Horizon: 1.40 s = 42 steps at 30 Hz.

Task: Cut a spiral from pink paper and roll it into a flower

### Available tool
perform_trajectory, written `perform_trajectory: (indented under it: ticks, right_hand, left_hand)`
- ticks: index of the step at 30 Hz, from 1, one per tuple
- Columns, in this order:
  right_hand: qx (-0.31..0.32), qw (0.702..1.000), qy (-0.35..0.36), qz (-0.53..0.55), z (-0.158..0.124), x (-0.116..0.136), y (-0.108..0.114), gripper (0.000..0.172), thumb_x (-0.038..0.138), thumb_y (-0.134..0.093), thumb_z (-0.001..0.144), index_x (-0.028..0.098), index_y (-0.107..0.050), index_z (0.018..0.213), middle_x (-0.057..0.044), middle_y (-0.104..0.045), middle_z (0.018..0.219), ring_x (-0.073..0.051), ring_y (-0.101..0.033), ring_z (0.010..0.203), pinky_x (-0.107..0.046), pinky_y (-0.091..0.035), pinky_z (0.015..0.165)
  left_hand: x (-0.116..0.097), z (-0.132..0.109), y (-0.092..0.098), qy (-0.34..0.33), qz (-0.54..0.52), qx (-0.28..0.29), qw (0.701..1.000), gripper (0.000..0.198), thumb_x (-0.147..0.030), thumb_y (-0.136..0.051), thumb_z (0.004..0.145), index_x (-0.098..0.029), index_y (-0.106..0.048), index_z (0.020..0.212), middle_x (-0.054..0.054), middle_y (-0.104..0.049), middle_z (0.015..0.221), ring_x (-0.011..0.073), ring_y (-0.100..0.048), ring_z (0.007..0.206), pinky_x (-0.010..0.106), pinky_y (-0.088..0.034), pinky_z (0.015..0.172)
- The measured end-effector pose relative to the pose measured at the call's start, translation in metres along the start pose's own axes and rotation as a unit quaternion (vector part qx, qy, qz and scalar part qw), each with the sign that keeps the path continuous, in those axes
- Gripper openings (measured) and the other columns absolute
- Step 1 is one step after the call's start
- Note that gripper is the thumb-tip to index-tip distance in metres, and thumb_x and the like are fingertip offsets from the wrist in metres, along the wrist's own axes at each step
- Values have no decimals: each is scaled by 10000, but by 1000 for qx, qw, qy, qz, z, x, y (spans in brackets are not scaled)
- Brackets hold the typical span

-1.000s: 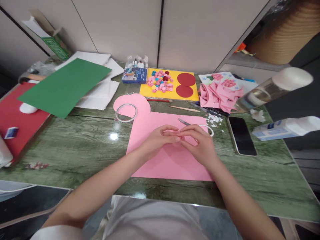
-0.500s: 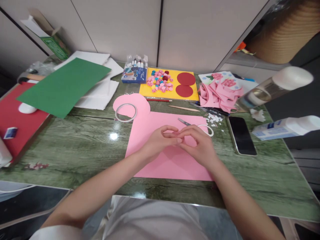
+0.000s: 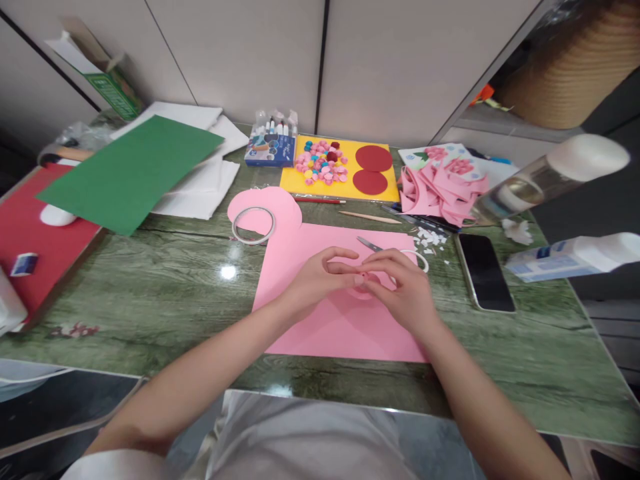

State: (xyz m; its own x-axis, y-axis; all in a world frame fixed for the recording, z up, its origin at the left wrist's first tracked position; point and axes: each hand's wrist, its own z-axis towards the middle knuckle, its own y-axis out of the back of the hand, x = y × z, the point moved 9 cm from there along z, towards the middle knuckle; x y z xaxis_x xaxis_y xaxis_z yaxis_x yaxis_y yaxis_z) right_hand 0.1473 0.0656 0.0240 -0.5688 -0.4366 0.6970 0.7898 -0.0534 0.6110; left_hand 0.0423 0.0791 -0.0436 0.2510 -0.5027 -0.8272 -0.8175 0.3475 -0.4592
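My left hand (image 3: 323, 279) and my right hand (image 3: 406, 288) meet over a large pink paper sheet (image 3: 320, 333). Between their pinched fingertips they hold a small pink paper piece (image 3: 361, 293) that curls in a rounded shape below the fingers. Part of it is hidden behind the fingers. Scissors (image 3: 369, 244) with white handles lie on the sheet beyond my hands, their grips partly covered by my right hand. At the sheet's far left corner, a roll of tape (image 3: 254, 225) rests partly on pink paper circles (image 3: 283, 208).
Behind are small colored paper pieces (image 3: 320, 163) and red circles (image 3: 373, 158) on yellow paper (image 3: 295, 190), pink scraps (image 3: 443, 190), and a marker box (image 3: 271, 151). A phone (image 3: 485, 272) and a white bottle (image 3: 555, 259) lie right, green paper (image 3: 133, 173) left.
The pink piece in my fingers now shows as a curl beneath the fingertips, where it was mostly hidden before. Both hands stay nearly in place, with slight finger movement.
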Motion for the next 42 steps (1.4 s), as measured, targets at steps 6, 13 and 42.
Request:
perform_trajectory:
  ticks: [6,13,42]
  right_hand:
    - [-9,1000,-10,21,1,2,0,66,218,-653,757,242,-601,790,-5,-605,810,-176,-577,800,-365,-502,715]
    - [-6,1000,-4,10,0,4,-4,134,180,-638,738,226,-514,719,6,-592,766,-175,-560,773,-366,-475,684]
    - [-3,1000,-5,10,2,3,-5,97,185,-655,755,216,-565,771,-6,-598,817,-169,-564,805,-351,-479,702]
  left_hand:
    - [4,-1,-2,-8,-40,-4,999,458,-194,-757,603,-173,-548,1010,56,-697,856,154,-641,831,337,-417,855]
    - [8,-4,-8,-5,-27,-12,1000,387,-198,-753,608,-165,-568,946,37,-681,831,131,-626,801,291,-434,800]
    - [6,-1,-2,-15,-37,-24,999,407,-211,-746,621,-164,-544,972,40,-690,829,136,-632,793,311,-422,822]
